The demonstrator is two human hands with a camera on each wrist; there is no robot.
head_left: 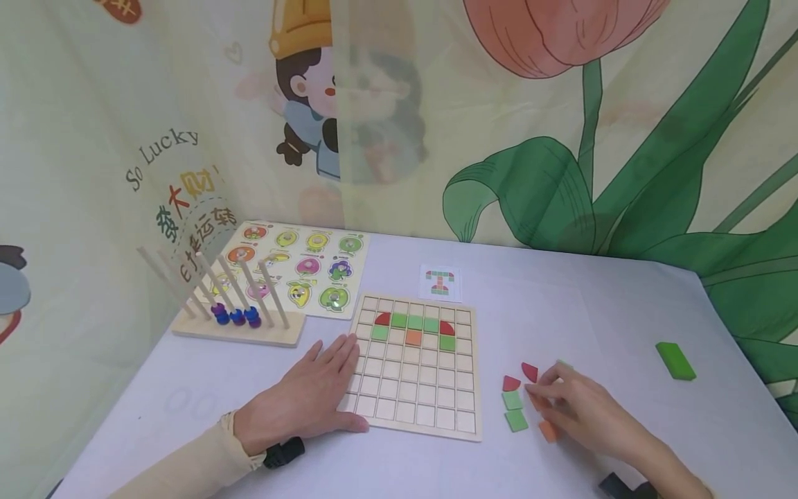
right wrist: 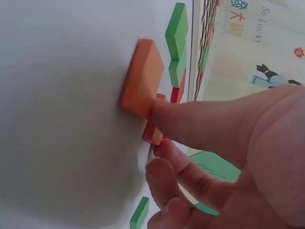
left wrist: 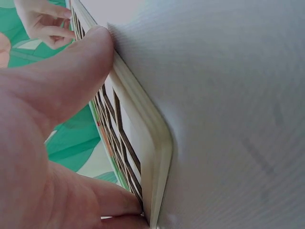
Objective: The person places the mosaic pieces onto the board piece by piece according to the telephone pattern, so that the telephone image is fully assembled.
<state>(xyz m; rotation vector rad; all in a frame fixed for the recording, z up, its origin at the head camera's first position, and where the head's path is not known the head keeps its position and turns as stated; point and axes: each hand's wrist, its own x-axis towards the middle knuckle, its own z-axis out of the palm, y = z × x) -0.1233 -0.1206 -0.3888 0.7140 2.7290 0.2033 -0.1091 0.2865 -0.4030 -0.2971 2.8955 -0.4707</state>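
Note:
My left hand [head_left: 305, 391] lies with straight fingers along the left side of a wooden grid board [head_left: 399, 402], its thumb at the near edge. Near the board's top sit several green square tiles [head_left: 414, 321], two red quarter-round tiles [head_left: 446, 328] and one orange tile [head_left: 413, 337]. To the right of the board, my right hand [head_left: 582, 409] pinches an orange square tile [right wrist: 153, 131] between thumb and forefinger, close over the table. Another orange tile [right wrist: 143, 78] lies beside the thumb. Loose green tiles [head_left: 515, 420] and red quarter-rounds [head_left: 511, 383] lie left of that hand.
Behind the board lies a small pattern card [head_left: 440, 283]. At the back left stand a wooden peg rack [head_left: 237, 329] with blue and purple beads and a fruit picture sheet [head_left: 337, 267]. A green block [head_left: 675, 361] lies far right. Printed curtains hang behind the table.

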